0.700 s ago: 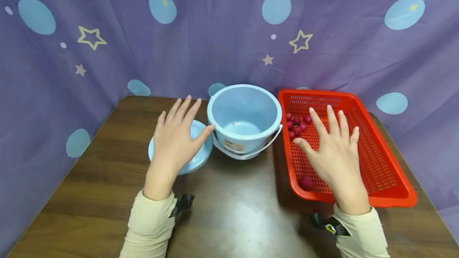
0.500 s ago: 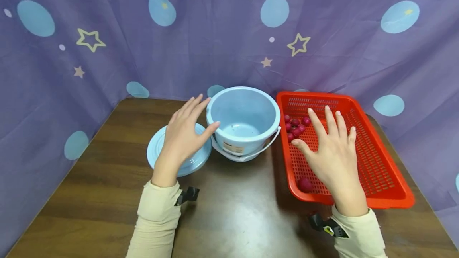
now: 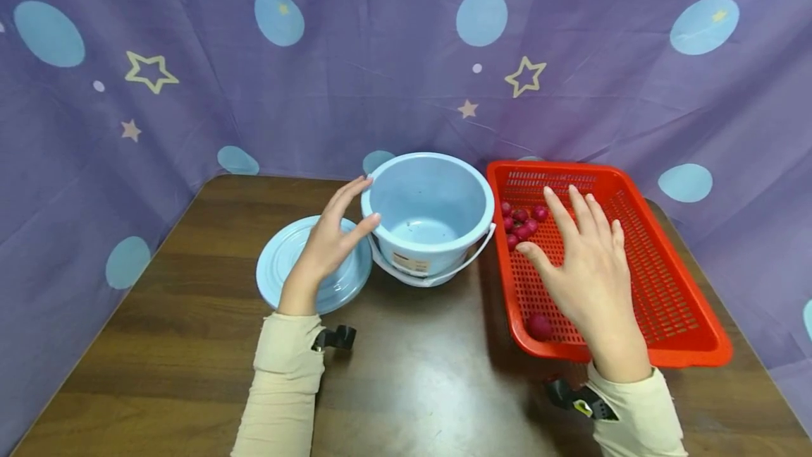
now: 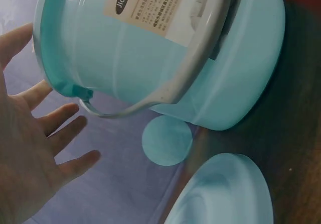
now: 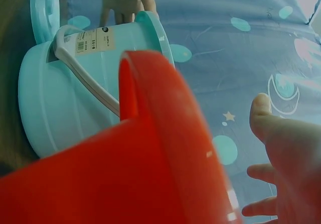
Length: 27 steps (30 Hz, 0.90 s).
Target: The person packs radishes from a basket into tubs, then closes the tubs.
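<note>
A light blue bucket [image 3: 406, 235] stands upright at the middle of the table, its pale handle [image 4: 190, 68] hanging down over a label at the front. My left hand [image 3: 330, 242] is at the bucket's left rim, fingers spread and thumb toward the rim; it holds nothing. Below that hand lies a round blue lid [image 3: 279, 259], flat on the table. My right hand [image 3: 590, 273] hovers over the red basket [image 3: 691, 302] with its fingers spread and nothing in it. Several small dark red round fruits [image 3: 521, 230] sit in the basket's left part, and one larger dark red ball [image 3: 539, 326] near its front.
The brown wooden table [image 3: 158, 344] reaches to a purple patterned curtain [image 3: 380, 55] behind and at both sides. Basket and bucket stand close side by side. In the right wrist view, the red basket rim [image 5: 165, 108] rises between the right hand and the bucket.
My left hand has moved right from above the lid to the bucket's left rim, uncovering more of the lid. The right hand stays almost still over the basket.
</note>
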{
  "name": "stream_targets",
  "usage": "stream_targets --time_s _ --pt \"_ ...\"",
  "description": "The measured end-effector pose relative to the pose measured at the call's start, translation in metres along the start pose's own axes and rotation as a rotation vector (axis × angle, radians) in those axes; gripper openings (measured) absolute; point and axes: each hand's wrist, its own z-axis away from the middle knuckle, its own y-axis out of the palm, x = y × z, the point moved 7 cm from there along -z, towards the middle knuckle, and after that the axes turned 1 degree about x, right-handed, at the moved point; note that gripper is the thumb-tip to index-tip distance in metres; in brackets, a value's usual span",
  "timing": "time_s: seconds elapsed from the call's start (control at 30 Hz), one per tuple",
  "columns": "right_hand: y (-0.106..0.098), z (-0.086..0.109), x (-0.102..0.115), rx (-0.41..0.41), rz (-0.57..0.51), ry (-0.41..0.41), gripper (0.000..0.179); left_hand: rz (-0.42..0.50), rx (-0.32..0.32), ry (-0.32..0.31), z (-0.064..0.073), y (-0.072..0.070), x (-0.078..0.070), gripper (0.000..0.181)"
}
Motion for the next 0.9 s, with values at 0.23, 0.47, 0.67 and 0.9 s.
stream_targets --time_s 0.23,0.47,0.67,0.9 --pt "0.002 0.0 0.002 0.014 -0.022 0.011 0.078 0.045 0.051 -0.072 0.004 0.002 0.008 0.062" --pt "-0.001 -0.001 0.008 -0.024 -0.071 -0.06 0.076 0.047 0.064 -0.085 0.003 0.004 0.008 0.064" --pt "-0.013 -0.003 0.017 -0.072 -0.145 -0.1 0.074 0.029 0.077 -0.098 0.003 0.004 0.009 0.066" --pt "-0.037 -0.014 0.03 -0.025 -0.235 -0.175 0.063 0.022 0.059 -0.107 0.004 0.001 0.009 0.063"
